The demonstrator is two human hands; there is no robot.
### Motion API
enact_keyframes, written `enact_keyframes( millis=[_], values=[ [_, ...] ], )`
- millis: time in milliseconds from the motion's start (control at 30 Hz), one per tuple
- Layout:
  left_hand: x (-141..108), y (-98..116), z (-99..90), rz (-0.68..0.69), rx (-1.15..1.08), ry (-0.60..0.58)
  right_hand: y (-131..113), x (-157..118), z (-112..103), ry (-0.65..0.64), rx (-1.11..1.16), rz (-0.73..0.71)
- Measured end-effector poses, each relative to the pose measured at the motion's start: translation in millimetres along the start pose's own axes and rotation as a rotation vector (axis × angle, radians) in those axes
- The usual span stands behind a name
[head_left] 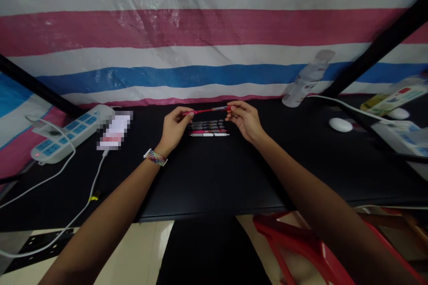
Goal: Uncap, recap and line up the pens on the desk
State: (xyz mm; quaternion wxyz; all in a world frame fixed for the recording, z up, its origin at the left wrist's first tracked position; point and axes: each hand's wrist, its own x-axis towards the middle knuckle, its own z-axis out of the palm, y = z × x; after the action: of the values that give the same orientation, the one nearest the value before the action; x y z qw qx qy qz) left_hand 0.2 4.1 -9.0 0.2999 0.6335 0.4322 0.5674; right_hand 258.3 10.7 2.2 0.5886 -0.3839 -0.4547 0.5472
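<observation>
A red pen [210,110] stretches between my two hands, just above the far part of the black table. My left hand [176,125] pinches its left end, and a woven multicoloured watch band circles that wrist. At the other end, the fingertips of my right hand [246,120] close on the pen. Below it, several pens lie side by side in a row. Dark grey pens [207,124] are at the back, then a red pen [209,132], and a white pen [209,134] is nearest me.
Left on the black table [214,187] are a power strip [73,133] and a blurred-out phone [115,130] with a white cable. A clear bottle [308,79], a white mouse [340,124] and a yellowish bottle [394,95] stand right. A red stool [294,236] is below.
</observation>
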Motion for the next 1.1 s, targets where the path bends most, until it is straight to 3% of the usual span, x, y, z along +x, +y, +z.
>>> enact_keyframes(
  millis=[433,767,1100],
  values=[
    [2,-3,-2.0,0.004,0.013,0.041,7,7,-11,0.032,0.059,-0.01],
    [1,-1,-1.9,-0.005,-0.028,0.08,10,9,-11,0.116,0.048,-0.016],
    [-1,3,-0.4,0.031,-0.005,0.064,6,7,-11,0.113,0.017,-0.027]
  ],
)
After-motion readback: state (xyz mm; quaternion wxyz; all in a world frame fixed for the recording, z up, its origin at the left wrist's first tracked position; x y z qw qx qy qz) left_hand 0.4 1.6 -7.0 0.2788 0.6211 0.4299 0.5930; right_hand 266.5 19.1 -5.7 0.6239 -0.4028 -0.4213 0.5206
